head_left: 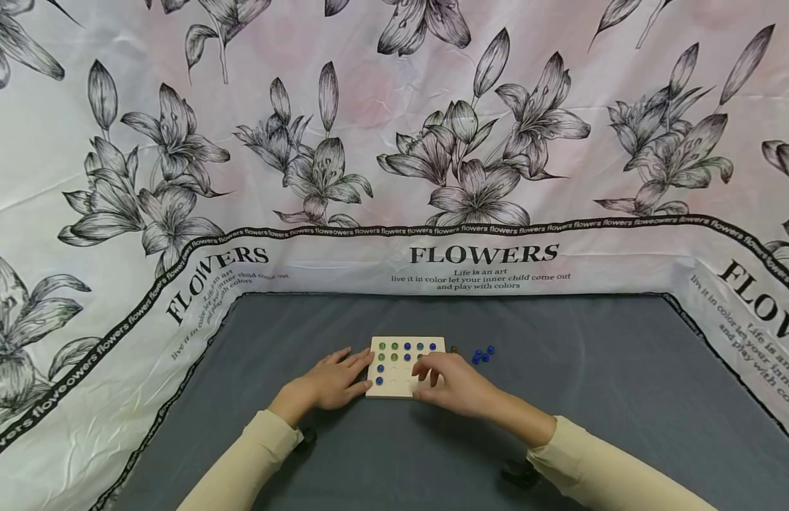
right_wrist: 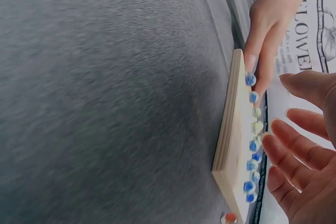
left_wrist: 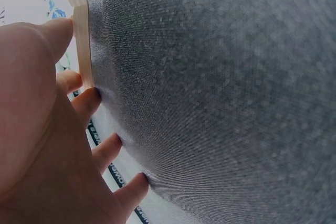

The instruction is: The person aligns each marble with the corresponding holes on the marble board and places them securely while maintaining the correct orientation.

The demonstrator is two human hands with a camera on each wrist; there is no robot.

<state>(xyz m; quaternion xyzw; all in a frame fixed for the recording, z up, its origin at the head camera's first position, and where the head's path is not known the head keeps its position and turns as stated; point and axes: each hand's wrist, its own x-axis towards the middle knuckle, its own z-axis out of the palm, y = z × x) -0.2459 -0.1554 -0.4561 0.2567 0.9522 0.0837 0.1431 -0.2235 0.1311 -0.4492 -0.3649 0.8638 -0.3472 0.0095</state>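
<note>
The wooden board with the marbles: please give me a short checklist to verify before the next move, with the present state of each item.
1. Wooden board lies flat on the grey cloth: ok.
2. Left hand steadies the board, fingers straight against its left edge: ok.
3. Right hand is over the right part of the board, fingers relaxed: ok.
4. Right hand holds a marble: cannot tell; its fingers show none in the right wrist view.
5. Loose blue marbles lie on the cloth right of the board, near the right hand: ok.
6. Free holes remain in the lower rows: ok.
</note>
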